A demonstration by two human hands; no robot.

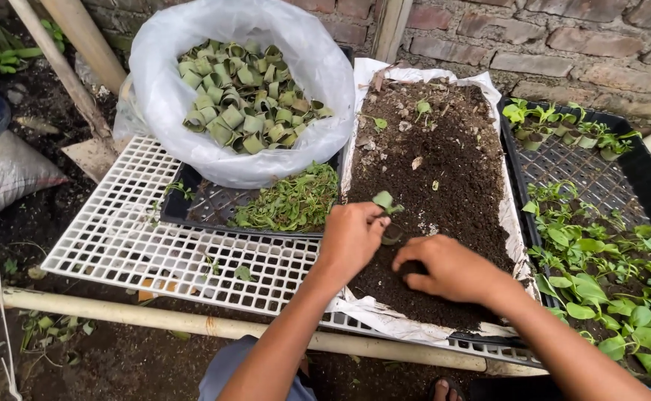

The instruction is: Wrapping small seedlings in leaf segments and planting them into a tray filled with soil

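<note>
Seedling (383,200) planting is the step in hand, by my judgement. Left to right: white grid tray (117,238), plastic bag (191,141) of rolled leaf cups (243,96), loose greens (292,200), soil tray (444,178), black crate of seedlings (607,289). Left hand (351,238) pinches the seedling at the soil's near left part. Right hand (448,269) rests narrow, fingers curled into the soil, holding nothing I can see. Next move likely calls for a steady stem and soil firmed about its root.
</note>
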